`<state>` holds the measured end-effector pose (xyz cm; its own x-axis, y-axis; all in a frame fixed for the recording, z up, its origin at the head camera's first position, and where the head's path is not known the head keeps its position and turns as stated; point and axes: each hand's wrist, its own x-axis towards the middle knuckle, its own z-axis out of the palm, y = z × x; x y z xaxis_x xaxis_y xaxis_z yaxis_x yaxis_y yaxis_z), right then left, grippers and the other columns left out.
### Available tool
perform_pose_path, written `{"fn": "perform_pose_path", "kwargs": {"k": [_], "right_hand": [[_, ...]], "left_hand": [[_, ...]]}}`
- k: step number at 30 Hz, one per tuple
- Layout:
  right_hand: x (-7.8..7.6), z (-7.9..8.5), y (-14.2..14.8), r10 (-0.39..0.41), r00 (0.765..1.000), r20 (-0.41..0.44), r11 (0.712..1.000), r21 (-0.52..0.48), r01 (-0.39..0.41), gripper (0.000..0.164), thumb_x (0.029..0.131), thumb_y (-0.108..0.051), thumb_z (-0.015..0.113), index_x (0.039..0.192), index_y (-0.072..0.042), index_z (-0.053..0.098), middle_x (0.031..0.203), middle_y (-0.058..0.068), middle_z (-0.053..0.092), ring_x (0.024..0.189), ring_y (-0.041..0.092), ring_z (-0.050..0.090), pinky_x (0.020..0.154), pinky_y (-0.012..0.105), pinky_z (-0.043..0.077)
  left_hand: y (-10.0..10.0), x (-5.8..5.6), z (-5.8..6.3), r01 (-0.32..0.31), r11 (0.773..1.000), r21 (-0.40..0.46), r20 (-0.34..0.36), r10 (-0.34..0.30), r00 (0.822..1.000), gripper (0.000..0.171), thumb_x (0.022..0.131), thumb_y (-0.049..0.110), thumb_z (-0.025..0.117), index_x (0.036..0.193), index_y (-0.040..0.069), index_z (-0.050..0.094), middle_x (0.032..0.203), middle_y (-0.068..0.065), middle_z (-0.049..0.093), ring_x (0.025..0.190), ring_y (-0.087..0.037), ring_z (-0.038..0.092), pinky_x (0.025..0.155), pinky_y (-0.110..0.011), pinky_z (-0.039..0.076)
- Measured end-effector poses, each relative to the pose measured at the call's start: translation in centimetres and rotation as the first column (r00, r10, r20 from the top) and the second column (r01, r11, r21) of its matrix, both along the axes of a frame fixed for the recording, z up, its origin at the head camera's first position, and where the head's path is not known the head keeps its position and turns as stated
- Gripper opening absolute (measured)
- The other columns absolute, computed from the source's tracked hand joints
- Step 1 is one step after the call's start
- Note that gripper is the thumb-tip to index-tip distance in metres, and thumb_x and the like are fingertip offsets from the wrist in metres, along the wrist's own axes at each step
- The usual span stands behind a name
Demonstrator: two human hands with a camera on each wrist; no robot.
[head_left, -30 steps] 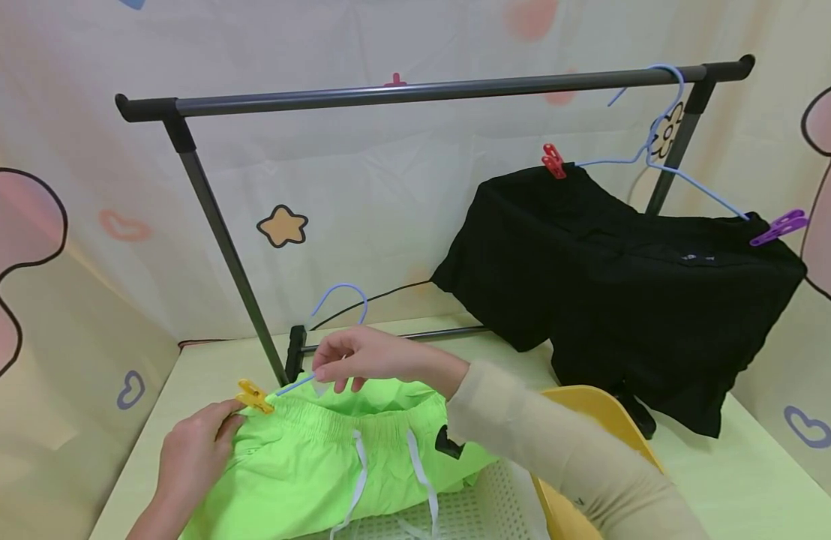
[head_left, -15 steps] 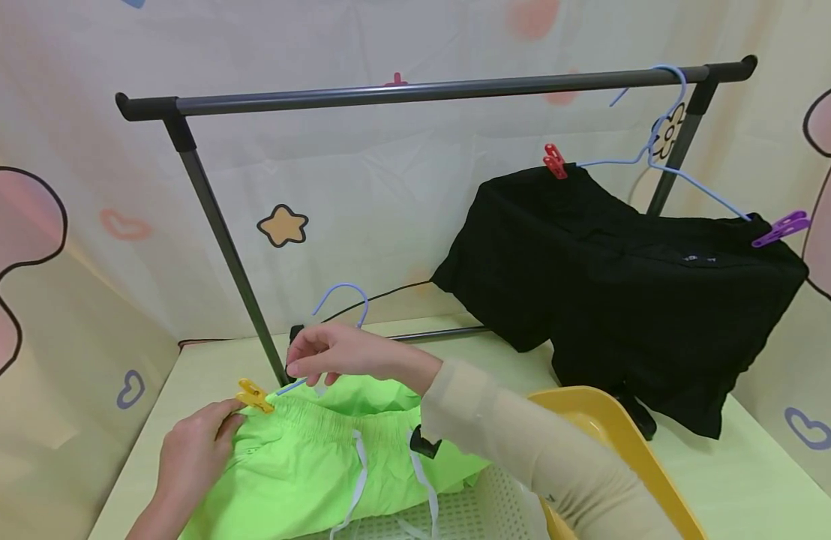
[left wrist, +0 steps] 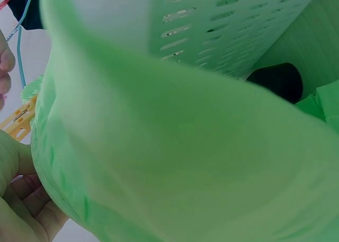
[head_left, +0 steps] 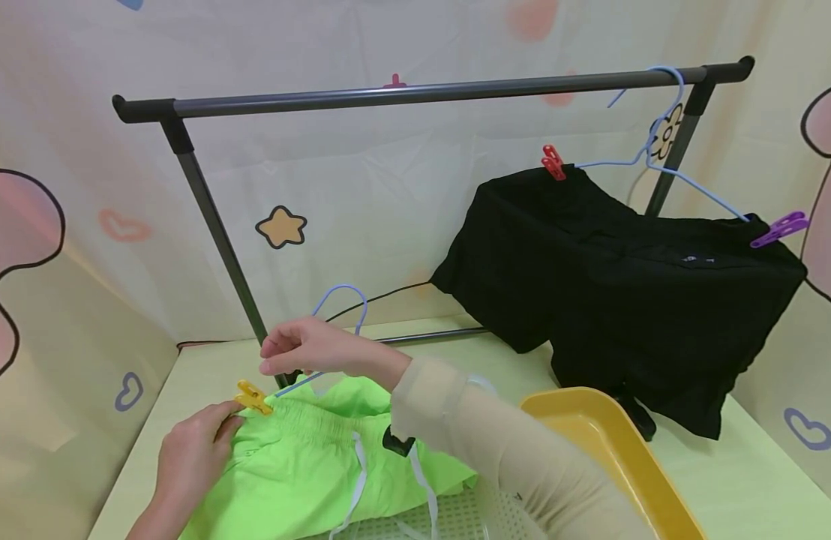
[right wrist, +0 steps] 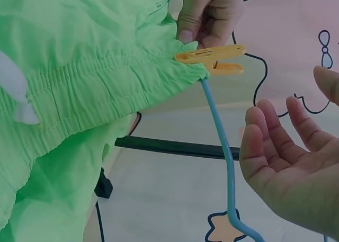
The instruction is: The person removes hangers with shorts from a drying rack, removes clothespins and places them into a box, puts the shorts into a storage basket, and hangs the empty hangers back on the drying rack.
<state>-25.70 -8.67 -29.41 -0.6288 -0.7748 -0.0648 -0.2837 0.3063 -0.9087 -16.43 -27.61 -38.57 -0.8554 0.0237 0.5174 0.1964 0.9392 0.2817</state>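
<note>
My left hand (head_left: 196, 450) pinches the side of the neon green shorts (head_left: 307, 457) just below the waistband, beside a yellow clothespin (head_left: 253, 397). That clothespin grips the waistband corner at the end of a blue hanger (right wrist: 220, 120). My right hand (head_left: 314, 346) hovers above the waistband, its fingers loosely bent with nothing between them; in the right wrist view the hand (right wrist: 296, 157) stands apart from the hanger arm. White drawstrings (head_left: 360, 472) hang down the front of the shorts. My right forearm hides part of their right side.
Black shorts (head_left: 618, 300) hang at the right from another blue hanger, with red (head_left: 553, 162) and purple clothespins (head_left: 780, 229). A dark rack bar (head_left: 415, 95) spans the back. Below are a white perforated basket (head_left: 499, 502) and a yellow tray (head_left: 631, 435).
My right hand has let go of the blue hanger and moved left, toward the yellow clothespin. The left hand and the green shorts have stayed in place.
</note>
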Motion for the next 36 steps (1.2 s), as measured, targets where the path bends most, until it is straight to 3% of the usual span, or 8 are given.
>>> {"fn": "perform_pose_path", "kwargs": {"k": [6, 16, 29, 36], "right_hand": [[-0.4, -0.5, -1.0, -0.014, 0.999, -0.034, 0.999, 0.033, 0.015, 0.026, 0.081, -0.024, 0.064, 0.102, -0.01, 0.056, 0.092, -0.005, 0.059, 0.084, 0.005, 0.054, 0.075, 0.021, 0.046], [-0.6, -1.7, -2.3, 0.027, 0.999, -0.031, 0.994, 0.106, -0.024, 0.026, 0.078, -0.021, 0.066, 0.098, -0.009, 0.055, 0.082, -0.003, 0.057, 0.075, 0.009, 0.054, 0.066, 0.019, 0.045], [-0.2, -1.9, -3.4, 0.032, 0.99, -0.14, 0.977, 0.213, -0.001, 0.024, 0.076, -0.027, 0.068, 0.092, -0.015, 0.056, 0.081, -0.006, 0.055, 0.07, 0.006, 0.053, 0.06, 0.018, 0.043], [-0.1, -2.3, -3.9, 0.035, 0.975, -0.219, 0.976, 0.215, 0.013, 0.017, 0.077, -0.025, 0.067, 0.088, -0.014, 0.058, 0.076, -0.008, 0.058, 0.067, 0.004, 0.053, 0.057, 0.016, 0.043]], "left_hand": [[0.1, 0.1, 0.1, 0.0, 1.0, 0.0, 0.002, 0.0, 1.0, 0.018, 0.072, 0.003, 0.068, 0.09, 0.007, 0.067, 0.085, -0.011, 0.068, 0.075, -0.034, 0.063, 0.057, -0.047, 0.044], [0.1, 0.2, 0.4, 0.014, 1.0, 0.0, -0.021, -0.014, 1.0, 0.018, 0.071, 0.003, 0.068, 0.089, 0.007, 0.066, 0.083, -0.011, 0.068, 0.072, -0.033, 0.063, 0.054, -0.045, 0.043], [0.1, 0.3, 0.4, 0.02, 1.0, -0.014, -0.042, -0.02, 0.999, 0.018, 0.071, 0.002, 0.068, 0.088, 0.006, 0.066, 0.08, -0.01, 0.067, 0.069, -0.033, 0.062, 0.053, -0.045, 0.043], [0.2, 0.3, 0.5, 0.017, 1.0, -0.019, -0.047, -0.018, 0.999, 0.018, 0.071, 0.003, 0.068, 0.089, 0.006, 0.067, 0.08, -0.009, 0.067, 0.068, -0.032, 0.062, 0.052, -0.044, 0.043]]}}
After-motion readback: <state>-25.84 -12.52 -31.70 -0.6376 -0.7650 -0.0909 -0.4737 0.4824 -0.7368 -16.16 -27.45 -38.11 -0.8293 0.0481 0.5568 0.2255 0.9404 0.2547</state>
